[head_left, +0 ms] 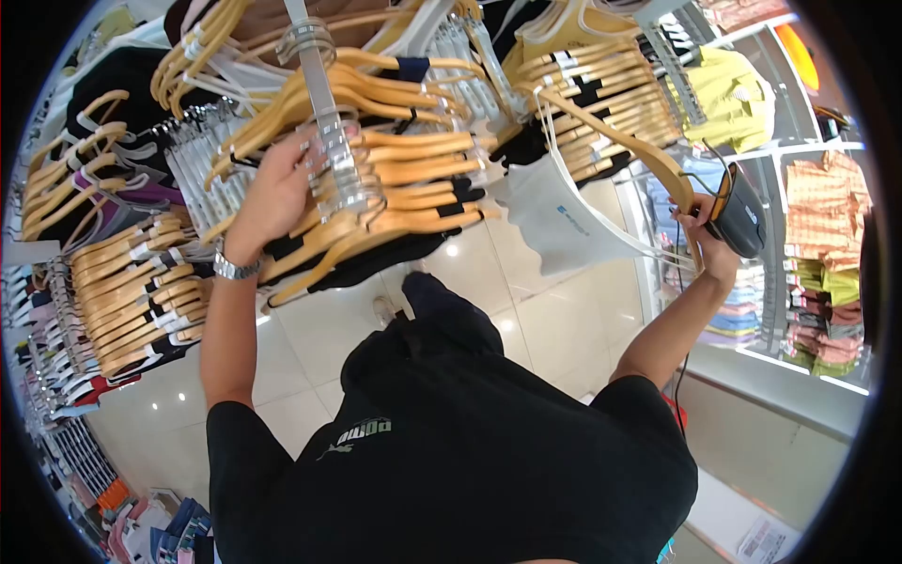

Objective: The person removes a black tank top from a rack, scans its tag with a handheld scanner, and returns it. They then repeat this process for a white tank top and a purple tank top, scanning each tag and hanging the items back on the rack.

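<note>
My left hand [282, 183], with a metal watch [237, 267] on its wrist, is at the hanging rail. Its curled fingers are closed about the necks of wooden hangers [413, 169], partly hidden by the metal rail [321, 99] and clear rings. Dark garments [390, 258] hang under these hangers. On the right, my right hand [712, 246] grips a wooden hanger [648, 155] held away from the rack. A white strappy top [559, 221] hangs from it at a tilt. A black device [739, 211] with a cable lies against the same hand.
More wooden hangers [141, 291] fill a rack at the left, and another row [601, 89] hangs at the upper right. Shelves at the right carry a yellow garment [728, 99] and orange checked clothes [827, 211]. Below is a tiled floor [470, 291].
</note>
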`<move>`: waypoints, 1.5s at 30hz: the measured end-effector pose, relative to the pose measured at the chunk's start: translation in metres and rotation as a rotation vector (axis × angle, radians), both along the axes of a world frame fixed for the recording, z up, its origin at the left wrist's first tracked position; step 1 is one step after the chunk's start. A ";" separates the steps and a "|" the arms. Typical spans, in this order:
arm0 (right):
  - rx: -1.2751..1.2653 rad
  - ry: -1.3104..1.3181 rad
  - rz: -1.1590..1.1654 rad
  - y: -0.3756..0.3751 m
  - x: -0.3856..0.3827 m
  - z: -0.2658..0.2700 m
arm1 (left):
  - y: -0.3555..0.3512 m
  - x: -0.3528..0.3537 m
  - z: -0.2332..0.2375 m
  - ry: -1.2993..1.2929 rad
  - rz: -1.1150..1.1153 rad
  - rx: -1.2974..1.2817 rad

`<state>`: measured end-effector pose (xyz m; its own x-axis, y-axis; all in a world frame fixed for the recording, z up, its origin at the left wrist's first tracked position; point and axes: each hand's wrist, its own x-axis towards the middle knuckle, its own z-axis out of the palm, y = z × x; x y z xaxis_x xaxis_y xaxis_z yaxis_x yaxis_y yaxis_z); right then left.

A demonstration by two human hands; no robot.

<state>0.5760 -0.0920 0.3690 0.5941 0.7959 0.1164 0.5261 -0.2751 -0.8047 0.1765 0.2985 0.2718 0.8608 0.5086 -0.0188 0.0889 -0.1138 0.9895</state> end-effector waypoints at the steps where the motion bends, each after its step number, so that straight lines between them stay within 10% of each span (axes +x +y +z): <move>1: 0.041 0.043 0.048 0.004 0.013 -0.003 | 0.001 0.001 -0.001 0.023 0.006 -0.011; 7: 0.312 0.205 0.304 0.044 0.064 -0.010 | 0.004 0.007 0.030 0.145 -0.039 -0.068; 20: 0.038 0.168 0.314 0.151 0.063 0.008 | -0.005 0.006 0.030 0.176 -0.018 0.069; 24: 0.145 0.881 0.402 0.168 0.064 0.002 | 0.002 0.007 0.028 0.158 -0.079 0.146; 32: 0.079 0.222 0.972 0.207 0.074 0.010 | 0.005 0.005 0.024 0.138 -0.064 0.073; 45: 0.110 0.051 1.028 0.245 0.021 0.011 | 0.003 0.002 0.029 0.153 -0.082 0.123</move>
